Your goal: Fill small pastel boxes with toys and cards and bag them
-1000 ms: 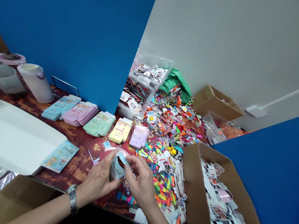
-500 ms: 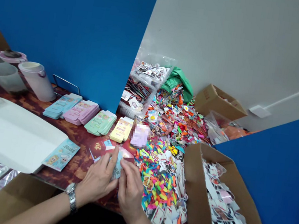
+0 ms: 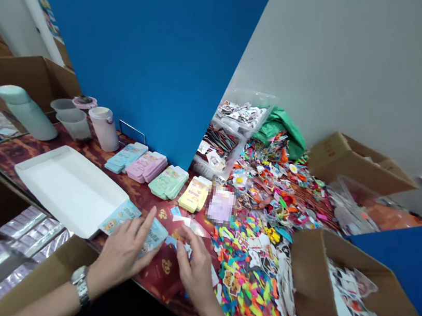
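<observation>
A light-blue printed packet (image 3: 154, 237) lies between the thumb and index finger of my left hand (image 3: 123, 248), which wears a metal watch. Partly beneath that hand is a second light-blue packet (image 3: 123, 214), overlapping the corner of a white tray (image 3: 73, 188). My right hand (image 3: 197, 268) hovers at the right with thumb and fingers apart. A small blue-and-white piece (image 3: 173, 240) shows beside its thumb; whether they touch is unclear. Under both hands are dark-red sheets with gold print (image 3: 166, 267).
Behind stand blue stacks (image 3: 127, 156), pink stacks (image 3: 147, 166), green stacks (image 3: 168, 181) and yellow stacks (image 3: 195, 193) of packets. Colourful small pieces (image 3: 255, 290) cover the right side, beside a carton (image 3: 310, 292) of cutouts. Cups and a green bottle (image 3: 27, 111) stand far left.
The view has swung left. My left hand has moved left over the table with the blue packet, toward the tray. My right hand has come away from that packet and its fingers have spread.
</observation>
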`<move>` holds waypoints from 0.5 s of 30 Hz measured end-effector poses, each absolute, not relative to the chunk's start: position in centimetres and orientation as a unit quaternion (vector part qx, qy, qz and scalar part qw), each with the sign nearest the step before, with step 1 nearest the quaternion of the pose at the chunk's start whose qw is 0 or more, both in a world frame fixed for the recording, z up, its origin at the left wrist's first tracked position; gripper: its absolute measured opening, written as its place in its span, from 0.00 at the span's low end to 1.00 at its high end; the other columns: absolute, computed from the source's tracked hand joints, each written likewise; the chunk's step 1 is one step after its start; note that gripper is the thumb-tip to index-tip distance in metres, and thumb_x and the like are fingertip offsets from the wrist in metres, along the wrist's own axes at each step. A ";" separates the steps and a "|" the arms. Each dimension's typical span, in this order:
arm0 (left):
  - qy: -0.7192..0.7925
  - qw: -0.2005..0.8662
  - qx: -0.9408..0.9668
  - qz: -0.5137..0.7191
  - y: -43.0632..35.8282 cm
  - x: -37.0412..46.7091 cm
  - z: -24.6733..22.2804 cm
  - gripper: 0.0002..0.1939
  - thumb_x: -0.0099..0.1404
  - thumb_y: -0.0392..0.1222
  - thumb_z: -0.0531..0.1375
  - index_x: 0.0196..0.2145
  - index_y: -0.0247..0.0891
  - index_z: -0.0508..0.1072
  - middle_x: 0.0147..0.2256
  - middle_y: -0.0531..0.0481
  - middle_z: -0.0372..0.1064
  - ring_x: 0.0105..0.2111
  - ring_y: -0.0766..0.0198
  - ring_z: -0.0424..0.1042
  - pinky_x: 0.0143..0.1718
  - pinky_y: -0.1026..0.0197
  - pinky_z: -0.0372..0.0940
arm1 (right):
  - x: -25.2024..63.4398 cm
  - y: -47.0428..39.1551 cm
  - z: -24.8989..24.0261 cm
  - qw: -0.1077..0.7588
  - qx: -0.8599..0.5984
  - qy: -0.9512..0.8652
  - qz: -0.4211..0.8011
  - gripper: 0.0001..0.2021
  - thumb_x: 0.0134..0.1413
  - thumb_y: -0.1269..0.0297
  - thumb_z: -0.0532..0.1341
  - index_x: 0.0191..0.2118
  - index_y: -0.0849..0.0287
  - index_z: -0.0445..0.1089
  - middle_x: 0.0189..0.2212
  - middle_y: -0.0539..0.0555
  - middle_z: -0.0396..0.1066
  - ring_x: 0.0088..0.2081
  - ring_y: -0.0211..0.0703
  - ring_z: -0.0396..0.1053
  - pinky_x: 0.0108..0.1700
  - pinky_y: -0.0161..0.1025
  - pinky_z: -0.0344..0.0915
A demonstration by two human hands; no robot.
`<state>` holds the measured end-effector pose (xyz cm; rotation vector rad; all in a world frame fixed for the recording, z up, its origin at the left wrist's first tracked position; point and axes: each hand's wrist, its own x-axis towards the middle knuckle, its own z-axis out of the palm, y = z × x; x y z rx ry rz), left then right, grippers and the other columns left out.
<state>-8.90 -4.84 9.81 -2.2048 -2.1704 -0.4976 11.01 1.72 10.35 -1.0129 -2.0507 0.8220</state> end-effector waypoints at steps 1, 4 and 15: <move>-0.702 0.043 -0.698 -0.134 -4.9 -9.8 9.6 0.45 0.65 0.51 0.57 0.69 0.35 0.36 0.42 0.39 0.66 0.41 0.47 0.67 0.44 0.46 0.65 | 10.9 2.0 10.2 0.350 -0.392 -0.791 0.314 0.18 0.65 0.67 0.55 0.58 0.57 0.64 0.49 0.58 0.72 0.50 0.45 0.71 0.51 0.42 0.70; -0.722 0.113 -0.679 -0.068 -5.3 -11.8 8.4 0.38 0.64 0.46 0.58 0.67 0.35 0.49 0.45 0.35 0.67 0.46 0.42 0.65 0.50 0.38 0.60 | 10.7 2.1 9.8 0.352 -0.392 -0.796 0.299 0.17 0.65 0.67 0.54 0.58 0.57 0.65 0.48 0.58 0.73 0.49 0.46 0.72 0.50 0.41 0.71; -0.658 -0.057 -0.604 -0.447 -2.7 -14.3 18.6 0.15 0.69 0.49 0.55 0.50 0.44 0.70 0.45 0.49 0.72 0.44 0.59 0.73 0.47 0.56 0.69 | 12.1 1.8 13.1 0.382 -0.368 -0.803 0.271 0.14 0.63 0.69 0.57 0.53 0.51 0.70 0.44 0.55 0.75 0.45 0.46 0.74 0.45 0.41 0.73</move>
